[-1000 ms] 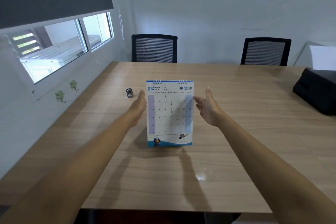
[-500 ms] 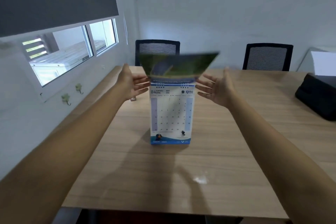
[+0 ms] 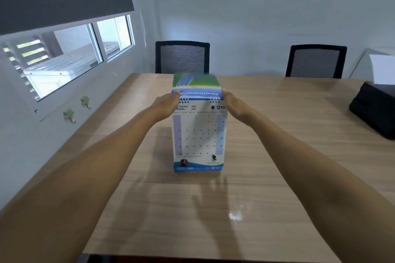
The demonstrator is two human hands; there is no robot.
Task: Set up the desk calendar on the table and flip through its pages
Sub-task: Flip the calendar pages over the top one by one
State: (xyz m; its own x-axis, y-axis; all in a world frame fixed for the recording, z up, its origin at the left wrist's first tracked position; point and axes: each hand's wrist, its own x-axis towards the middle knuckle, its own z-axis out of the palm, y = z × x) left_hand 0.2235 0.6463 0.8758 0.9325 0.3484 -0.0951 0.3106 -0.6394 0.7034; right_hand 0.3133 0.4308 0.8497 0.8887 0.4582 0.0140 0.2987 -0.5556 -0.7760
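Note:
The desk calendar point(image 3: 198, 134) stands upright on the wooden table point(image 3: 267, 188), its April page facing me. A flipped page point(image 3: 195, 83) with a green and blue picture hangs over the spiral top, blurred, tilting toward the far side. My left hand point(image 3: 165, 103) is at the top left corner of the calendar and my right hand point(image 3: 235, 102) at the top right corner. The fingers of both reach to the flipped page's lower edge; their tips are partly hidden behind the calendar.
Two black mesh chairs point(image 3: 182, 57) point(image 3: 316, 62) stand at the table's far edge. A black bag point(image 3: 376, 109) lies at the right edge. A window point(image 3: 70, 53) and wall hooks point(image 3: 69, 115) are on the left.
The March page was lifted and turned over the top, and April now shows. Both hands rose from the calendar's sides, then came down to its top corners with the page.

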